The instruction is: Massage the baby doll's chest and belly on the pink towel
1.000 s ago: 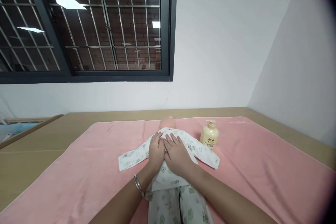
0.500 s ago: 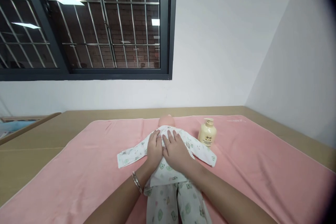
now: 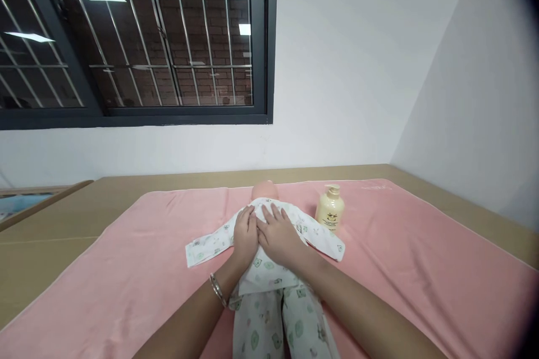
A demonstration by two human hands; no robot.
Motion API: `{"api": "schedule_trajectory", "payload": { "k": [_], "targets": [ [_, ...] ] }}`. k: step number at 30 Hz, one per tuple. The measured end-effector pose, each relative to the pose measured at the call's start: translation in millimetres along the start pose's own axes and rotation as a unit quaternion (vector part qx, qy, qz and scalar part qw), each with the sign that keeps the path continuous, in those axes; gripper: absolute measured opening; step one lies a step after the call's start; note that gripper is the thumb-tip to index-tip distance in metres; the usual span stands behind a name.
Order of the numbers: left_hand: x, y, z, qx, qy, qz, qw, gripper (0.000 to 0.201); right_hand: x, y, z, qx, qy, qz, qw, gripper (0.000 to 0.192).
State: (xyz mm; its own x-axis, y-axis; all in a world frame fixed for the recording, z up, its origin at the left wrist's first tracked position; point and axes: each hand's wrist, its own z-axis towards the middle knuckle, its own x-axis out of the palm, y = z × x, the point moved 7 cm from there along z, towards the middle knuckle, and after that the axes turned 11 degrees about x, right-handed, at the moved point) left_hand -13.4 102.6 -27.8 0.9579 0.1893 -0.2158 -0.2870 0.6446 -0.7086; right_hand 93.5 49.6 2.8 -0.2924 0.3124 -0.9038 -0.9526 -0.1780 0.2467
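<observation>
A baby doll (image 3: 265,189) lies on a pink blanket (image 3: 138,269), its head toward the wall. It wears a white long-sleeved top (image 3: 265,279) and matching trousers (image 3: 257,325), both printed with small green figures. Its sleeves spread out to either side. My left hand (image 3: 245,235) rests flat on the chest of the top, a silver bangle at the wrist. Beside it, thumb side touching, my right hand (image 3: 280,235) lies flat with fingers a little apart. Neither hand grips anything. The cloth beneath the palms is hidden.
A cream pump bottle (image 3: 330,208) stands on the blanket right of the doll, close to its sleeve. The blanket covers a wooden tabletop (image 3: 54,224). Behind are a white wall (image 3: 337,67) and a dark-framed barred window (image 3: 177,115). Something blue (image 3: 25,202) shows at far left.
The camera view has shifted slightly, so everything sits a little further left and up. Both hands stay on the doll's chest, with at most a tiny movement.
</observation>
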Motion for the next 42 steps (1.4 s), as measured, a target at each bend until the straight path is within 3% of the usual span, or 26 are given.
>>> {"api": "schedule_trajectory", "payload": {
  "k": [3, 8, 10, 16, 21, 24, 29, 32, 37, 42],
  "targets": [
    [0.9, -0.9, 0.0, 0.013, 0.009, 0.003, 1.000, 0.030, -0.8, 3.9, 3.7, -0.070, 0.030, 0.031, 0.997, 0.045],
    [1.4, -3.0, 0.3, 0.006, 0.013, 0.011, 1.000, 0.030, -0.1, -42.4, 25.0, 0.071, 0.006, 0.053, 0.996, 0.048],
    [1.1, -3.6, 0.3, 0.000, 0.010, 0.009, 1.000, 0.029, 1.8, -50.1, 24.6, 0.106, -0.010, 0.040, 0.994, 0.049],
    [5.1, 1.8, 0.4, -0.005, 0.030, 0.050, 0.998, 0.035, 0.1, -34.3, 6.1, 0.132, -0.048, -0.033, 0.990, 0.050],
    [15.0, 6.7, 2.6, 0.014, 0.105, 0.159, 0.982, 0.049, -1.5, -22.6, -3.9, 0.143, -0.073, -0.094, 0.982, 0.050],
    [19.9, -0.3, 2.4, 0.049, 0.141, 0.213, 0.966, 0.046, 0.5, -27.6, 1.2, 0.117, -0.069, -0.054, 0.989, 0.050],
    [23.4, -23.0, -5.0, 0.108, 0.149, 0.299, 0.936, 0.043, 6.8, -51.5, 17.7, 0.083, -0.018, 0.045, 0.995, 0.052],
    [24.9, -34.3, -9.1, 0.137, 0.155, 0.319, 0.925, 0.043, 8.4, -57.0, 21.2, 0.077, -0.006, 0.053, 0.996, 0.052],
    [19.4, -30.5, -2.1, 0.104, 0.166, 0.297, 0.935, 0.042, -1.6, -42.8, 15.0, 0.071, -0.024, -0.010, 0.997, 0.048],
    [19.7, -14.0, 11.5, 0.053, 0.222, 0.275, 0.934, 0.044, -17.6, -21.1, 0.5, 0.078, -0.014, -0.062, 0.995, 0.039]
  ]
}}
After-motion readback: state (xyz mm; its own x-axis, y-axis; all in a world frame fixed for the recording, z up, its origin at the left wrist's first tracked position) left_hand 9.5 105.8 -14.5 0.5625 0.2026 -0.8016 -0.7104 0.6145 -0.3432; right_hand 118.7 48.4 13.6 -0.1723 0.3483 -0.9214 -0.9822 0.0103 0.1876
